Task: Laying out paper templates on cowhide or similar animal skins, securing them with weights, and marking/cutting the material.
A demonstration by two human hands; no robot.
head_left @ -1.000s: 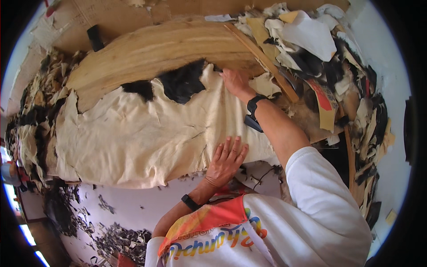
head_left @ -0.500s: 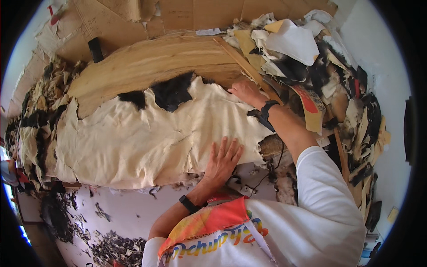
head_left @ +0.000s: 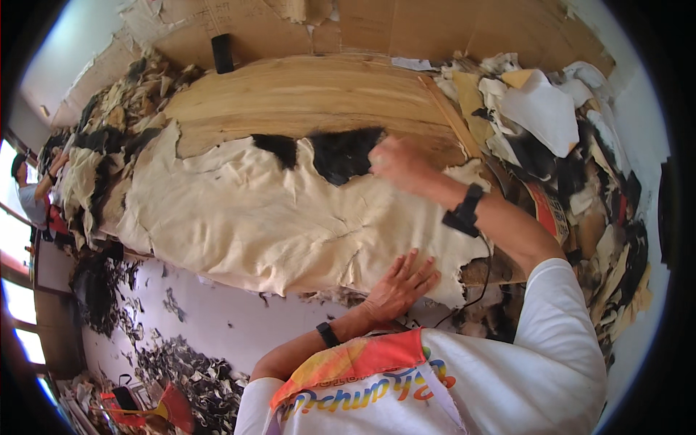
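A pale hide (head_left: 239,225), skin side up, is spread over a broad wooden board (head_left: 290,87). Black fur (head_left: 344,156) shows along its far edge, with a smaller dark patch to the left. My left hand (head_left: 401,288) lies flat with spread fingers on the hide near its front edge. Close to the right side of the larger black fur patch, my right hand (head_left: 401,165) is closed in a fist. It is slightly blurred, and whatever its fingers hold is hidden. The hide's right end is ragged.
Scrap hides pile up at left (head_left: 109,156) and right (head_left: 529,138). A black block-like object (head_left: 222,54) stands behind the board by the cardboard (head_left: 406,32). Dark scraps (head_left: 192,384) litter the floor. A cable (head_left: 484,279) hangs near the right end. Another person (head_left: 36,199) is at far left.
The view has swung left, bringing the other person into sight. My right hand has moved left along the hide's far edge to the black fur. My left hand stays flat on the hide.
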